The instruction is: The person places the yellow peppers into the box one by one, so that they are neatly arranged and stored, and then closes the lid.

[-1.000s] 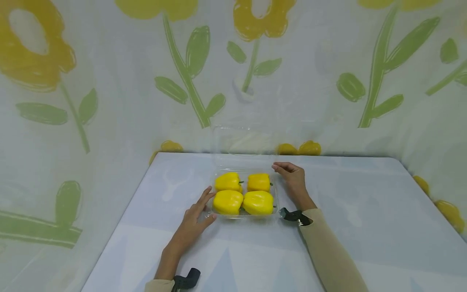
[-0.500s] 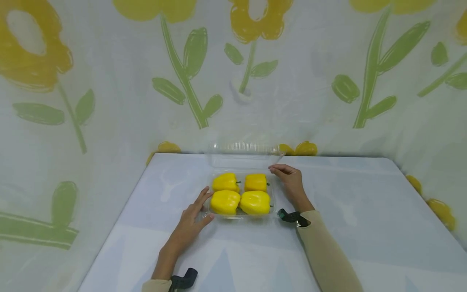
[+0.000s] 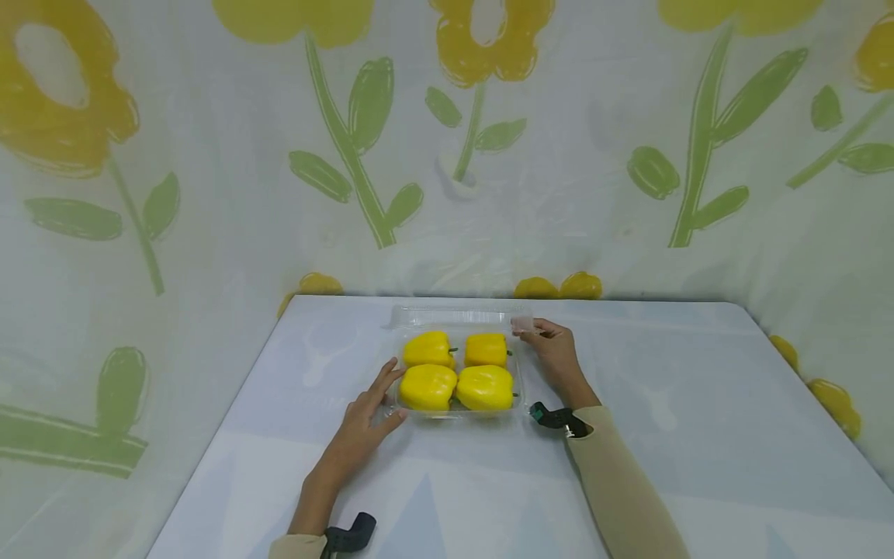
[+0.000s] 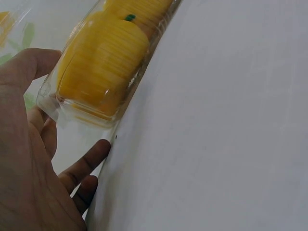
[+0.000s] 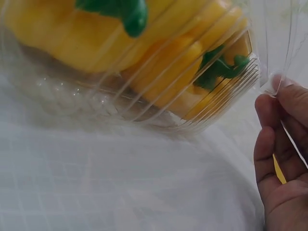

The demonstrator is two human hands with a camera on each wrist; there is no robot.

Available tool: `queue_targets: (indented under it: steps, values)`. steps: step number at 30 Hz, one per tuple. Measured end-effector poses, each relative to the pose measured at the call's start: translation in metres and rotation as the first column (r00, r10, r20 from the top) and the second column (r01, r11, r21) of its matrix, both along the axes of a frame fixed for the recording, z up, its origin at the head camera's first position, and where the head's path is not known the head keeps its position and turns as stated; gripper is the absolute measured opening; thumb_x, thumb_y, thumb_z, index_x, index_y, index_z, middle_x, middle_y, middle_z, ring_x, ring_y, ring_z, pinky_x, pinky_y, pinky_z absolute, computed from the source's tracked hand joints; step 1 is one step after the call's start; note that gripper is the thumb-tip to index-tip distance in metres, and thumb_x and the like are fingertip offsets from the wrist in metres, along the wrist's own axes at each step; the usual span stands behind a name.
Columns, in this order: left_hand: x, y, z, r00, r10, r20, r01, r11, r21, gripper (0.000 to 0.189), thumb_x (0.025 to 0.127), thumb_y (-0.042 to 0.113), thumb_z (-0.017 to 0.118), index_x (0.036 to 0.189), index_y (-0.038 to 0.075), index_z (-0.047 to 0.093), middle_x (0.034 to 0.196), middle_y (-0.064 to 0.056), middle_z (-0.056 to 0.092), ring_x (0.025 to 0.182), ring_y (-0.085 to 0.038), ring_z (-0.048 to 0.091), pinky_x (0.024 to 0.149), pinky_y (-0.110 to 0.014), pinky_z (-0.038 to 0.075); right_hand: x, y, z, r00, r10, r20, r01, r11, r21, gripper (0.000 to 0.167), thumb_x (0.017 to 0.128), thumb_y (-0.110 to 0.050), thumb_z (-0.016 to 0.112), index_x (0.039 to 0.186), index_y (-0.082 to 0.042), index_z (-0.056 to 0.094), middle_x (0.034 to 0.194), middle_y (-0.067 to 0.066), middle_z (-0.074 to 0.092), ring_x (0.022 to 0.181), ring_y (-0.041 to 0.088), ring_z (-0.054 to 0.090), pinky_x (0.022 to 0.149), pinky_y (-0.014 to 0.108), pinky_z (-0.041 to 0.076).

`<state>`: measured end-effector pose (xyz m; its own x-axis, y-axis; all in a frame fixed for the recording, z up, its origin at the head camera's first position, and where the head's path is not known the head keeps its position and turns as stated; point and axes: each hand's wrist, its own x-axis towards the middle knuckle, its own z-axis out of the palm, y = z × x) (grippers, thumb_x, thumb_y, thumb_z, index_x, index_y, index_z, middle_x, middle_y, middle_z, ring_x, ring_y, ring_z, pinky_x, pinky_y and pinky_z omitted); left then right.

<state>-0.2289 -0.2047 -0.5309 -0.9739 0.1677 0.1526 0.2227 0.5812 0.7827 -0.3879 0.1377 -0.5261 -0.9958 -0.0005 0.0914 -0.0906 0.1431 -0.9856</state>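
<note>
Several yellow bell peppers (image 3: 427, 387) with green stems sit in two rows inside a clear plastic container (image 3: 457, 415). Its hinged clear lid (image 3: 454, 316) stands raised at a low angle behind them. My right hand (image 3: 559, 357) pinches the lid's right corner between thumb and finger; the right wrist view shows that lid corner (image 5: 275, 79) in the fingertips. At the container's left near corner rests my left hand (image 3: 359, 428), fingers spread and thumb on the near side. In the left wrist view the thumb (image 4: 43, 62) touches the plastic beside a pepper (image 4: 106, 57).
Under the container is a white table (image 3: 670, 481) with pale blue shapes. Behind it hangs a white sheet (image 3: 573, 194) printed with yellow flowers and green leaves. Black camera mounts (image 3: 559, 415) are strapped to both wrists.
The clear lid has swung down from upright to low behind the peppers, its corner now in my right fingertips. Both hands and the peppers stay nearly in place; the view shifts slightly.
</note>
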Motion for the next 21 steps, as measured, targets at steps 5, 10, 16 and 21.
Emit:
queue_targets:
  steps: [5, 10, 16, 21]
  values:
    - [-0.0002, 0.0011, 0.0012, 1.000, -0.006, 0.004, 0.006, 1.000, -0.006, 0.064, 0.099, 0.047, 0.057, 0.156, 0.039, 0.031, 0.163, 0.025, 0.013, 0.112, -0.017, 0.046, 0.105, -0.060, 0.019, 0.0001, 0.0013, -0.0004, 1.000, 0.006, 0.009, -0.005, 1.000, -0.010, 0.027, 0.089, -0.025, 0.078, 0.111, -0.010, 0.076, 0.111, 0.004, 0.073, 0.108, 0.020, 0.060, 0.091, 0.027, 0.050]
    - [-0.0006, 0.0007, 0.0015, 1.000, -0.004, -0.008, 0.004, 1.000, -0.010, 0.064, 0.099, 0.046, 0.058, 0.156, 0.039, 0.031, 0.163, 0.023, 0.013, 0.112, -0.017, 0.047, 0.102, -0.059, 0.020, 0.0012, 0.0038, 0.0001, 1.000, 0.025, 0.006, -0.025, 0.999, -0.024, 0.031, 0.092, -0.031, 0.075, 0.115, -0.011, 0.075, 0.114, 0.005, 0.072, 0.109, 0.021, 0.060, 0.087, 0.026, 0.050]
    - [-0.0014, 0.0000, 0.0019, 1.000, -0.007, -0.018, 0.007, 1.000, -0.012, 0.064, 0.099, 0.046, 0.058, 0.156, 0.039, 0.031, 0.164, 0.022, 0.013, 0.111, -0.017, 0.047, 0.100, -0.059, 0.021, 0.0000, 0.0068, -0.0018, 0.999, 0.043, -0.004, -0.043, 0.999, -0.025, 0.029, 0.096, -0.030, 0.069, 0.118, -0.010, 0.074, 0.120, 0.003, 0.069, 0.113, 0.020, 0.059, 0.092, 0.028, 0.049]
    - [0.0011, 0.0011, 0.0023, 1.000, 0.001, -0.011, 0.000, 1.000, 0.003, 0.063, 0.099, 0.045, 0.059, 0.156, 0.039, 0.031, 0.164, 0.018, 0.015, 0.120, -0.023, 0.049, 0.104, -0.064, 0.018, 0.0010, 0.0061, -0.0032, 0.999, 0.045, 0.010, -0.044, 0.999, -0.024, 0.028, 0.097, -0.030, 0.068, 0.118, -0.014, 0.074, 0.123, 0.001, 0.068, 0.117, 0.019, 0.057, 0.095, 0.030, 0.048]
